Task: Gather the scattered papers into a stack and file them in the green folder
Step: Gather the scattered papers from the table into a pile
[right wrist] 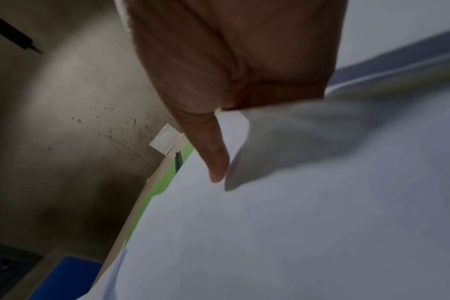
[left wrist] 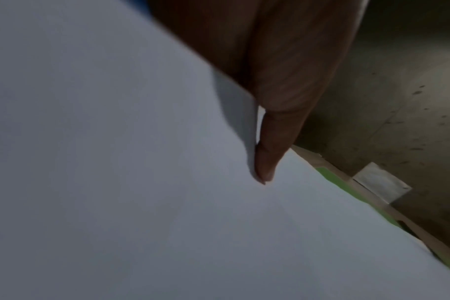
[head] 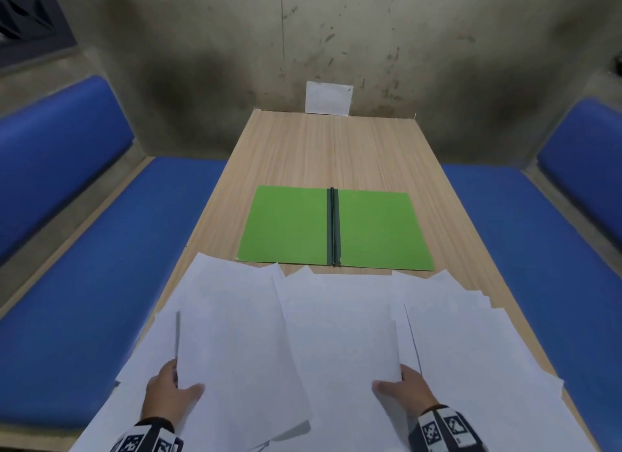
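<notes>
Several white papers (head: 336, 317) lie fanned and overlapping across the near end of the wooden table (head: 330, 148). The green folder (head: 289, 229) lies open and flat just beyond them, its dark spine running down its middle. My left hand (head: 168, 392) pinches the near edge of a left-side sheet (head: 232, 334), thumb (left wrist: 267, 158) on top and fingers hidden underneath; that sheet's left edge is raised. My right hand (head: 409, 389) pinches a middle sheet (head: 340, 350) the same way, thumb (right wrist: 213, 158) on top. A strip of the folder (right wrist: 162, 182) shows past the paper.
Blue padded benches (head: 101, 283) (head: 525, 249) run along both sides of the table. A stained concrete wall closes the far end, with a small white card (head: 329, 98) leaning against it. Bare tabletop lies beyond the folder.
</notes>
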